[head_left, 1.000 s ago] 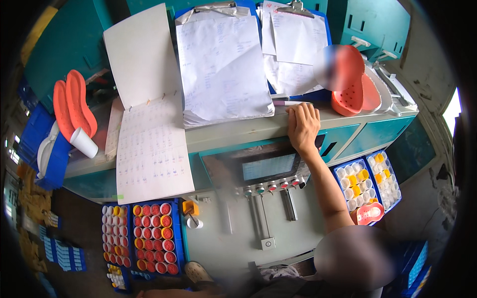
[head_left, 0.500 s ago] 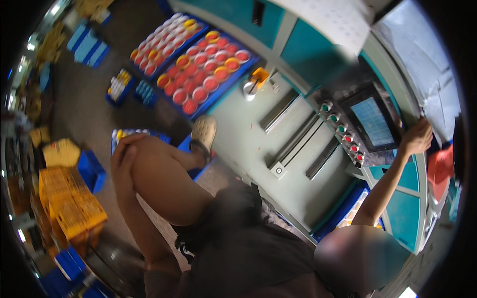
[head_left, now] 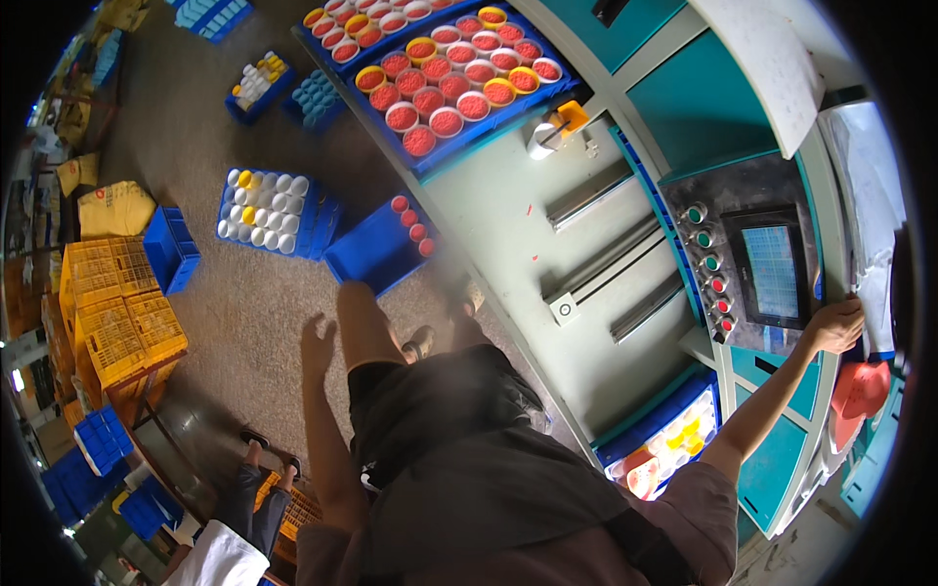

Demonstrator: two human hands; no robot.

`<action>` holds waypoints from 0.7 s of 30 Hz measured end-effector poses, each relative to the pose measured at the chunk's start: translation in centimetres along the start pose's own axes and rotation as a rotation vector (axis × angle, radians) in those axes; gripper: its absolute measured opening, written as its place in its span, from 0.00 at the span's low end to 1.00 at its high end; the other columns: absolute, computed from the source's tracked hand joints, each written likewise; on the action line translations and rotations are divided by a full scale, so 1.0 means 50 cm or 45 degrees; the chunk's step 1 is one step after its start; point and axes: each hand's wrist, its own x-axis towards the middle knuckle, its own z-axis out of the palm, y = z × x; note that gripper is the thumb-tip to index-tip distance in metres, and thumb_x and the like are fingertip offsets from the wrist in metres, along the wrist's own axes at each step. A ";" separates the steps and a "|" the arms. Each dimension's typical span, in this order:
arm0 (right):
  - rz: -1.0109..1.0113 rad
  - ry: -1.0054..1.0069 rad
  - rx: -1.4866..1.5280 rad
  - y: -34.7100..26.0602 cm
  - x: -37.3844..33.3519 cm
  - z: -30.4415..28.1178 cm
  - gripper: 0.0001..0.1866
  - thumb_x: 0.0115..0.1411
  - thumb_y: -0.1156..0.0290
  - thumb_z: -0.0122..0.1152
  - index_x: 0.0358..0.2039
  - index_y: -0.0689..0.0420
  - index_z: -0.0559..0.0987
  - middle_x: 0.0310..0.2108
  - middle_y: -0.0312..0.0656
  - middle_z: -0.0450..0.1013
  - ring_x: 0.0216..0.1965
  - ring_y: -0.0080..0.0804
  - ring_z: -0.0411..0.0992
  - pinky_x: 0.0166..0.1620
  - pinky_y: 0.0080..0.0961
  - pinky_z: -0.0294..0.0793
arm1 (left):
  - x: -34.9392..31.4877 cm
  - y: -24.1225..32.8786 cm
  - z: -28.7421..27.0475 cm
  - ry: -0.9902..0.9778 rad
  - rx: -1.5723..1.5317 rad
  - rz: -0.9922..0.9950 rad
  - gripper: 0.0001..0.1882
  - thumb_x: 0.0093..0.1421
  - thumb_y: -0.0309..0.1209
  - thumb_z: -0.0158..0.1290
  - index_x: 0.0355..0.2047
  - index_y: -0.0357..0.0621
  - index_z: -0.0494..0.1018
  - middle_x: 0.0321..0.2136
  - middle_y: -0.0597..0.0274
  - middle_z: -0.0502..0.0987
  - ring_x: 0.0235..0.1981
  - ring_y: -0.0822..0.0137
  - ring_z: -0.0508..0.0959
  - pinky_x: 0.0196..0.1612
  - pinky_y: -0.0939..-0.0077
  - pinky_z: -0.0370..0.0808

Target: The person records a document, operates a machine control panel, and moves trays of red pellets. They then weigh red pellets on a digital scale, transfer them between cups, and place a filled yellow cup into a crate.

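My right hand (head_left: 837, 324) is at the far right, beside the control panel (head_left: 796, 195). Its fingers curl together at the machine's edge by a pale plastic-like sheet (head_left: 873, 195); what they grip, if anything, is hidden. My left hand (head_left: 317, 344) hangs over the floor by my left knee, fingers apart with nothing in them. The panel bears a lit screen (head_left: 771, 271) and a row of green and red buttons (head_left: 711, 264). Left of it, the pale machine table (head_left: 508, 244) carries metal rails (head_left: 616, 257). On its far end are a white cup (head_left: 543, 141) and an orange holder (head_left: 574, 116).
Blue trays of red-filled cups (head_left: 445, 83) stand at the table's far end. A blue crate (head_left: 376, 244) and a tray of white and yellow cups (head_left: 262, 210) are on the floor. Yellow crates (head_left: 122, 303) are stacked left. Another person (head_left: 230, 552) is at lower left.
My left hand has come off my raised left knee, and that leg has gone down to the floor. My right hand stays at the machine's edge. The view has shifted.
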 end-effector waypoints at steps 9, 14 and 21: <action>0.050 -0.270 -0.168 -0.034 0.014 -0.047 0.19 0.71 0.50 0.47 0.35 0.46 0.82 0.33 0.37 0.80 0.36 0.44 0.78 0.38 0.46 0.74 | -0.021 -0.158 0.043 -0.337 -0.151 -0.255 0.26 0.64 0.40 0.57 0.56 0.33 0.74 0.52 0.40 0.78 0.55 0.48 0.77 0.58 0.59 0.73; -0.189 -0.008 0.262 -0.218 -0.156 -0.331 0.14 0.66 0.62 0.62 0.48 0.55 0.78 0.41 0.45 0.75 0.42 0.46 0.74 0.46 0.44 0.72 | 0.085 -0.201 0.031 -0.397 -0.219 -0.008 0.24 0.62 0.40 0.59 0.51 0.32 0.77 0.46 0.43 0.82 0.49 0.52 0.81 0.54 0.62 0.75; 0.063 -1.571 1.316 -0.658 -0.613 -0.761 0.09 0.59 0.79 0.64 0.41 0.59 0.81 0.34 0.45 0.79 0.35 0.36 0.80 0.38 0.31 0.77 | 0.256 -0.151 0.014 -0.471 -0.010 0.246 0.21 0.63 0.40 0.57 0.47 0.35 0.78 0.44 0.43 0.82 0.50 0.47 0.80 0.53 0.59 0.75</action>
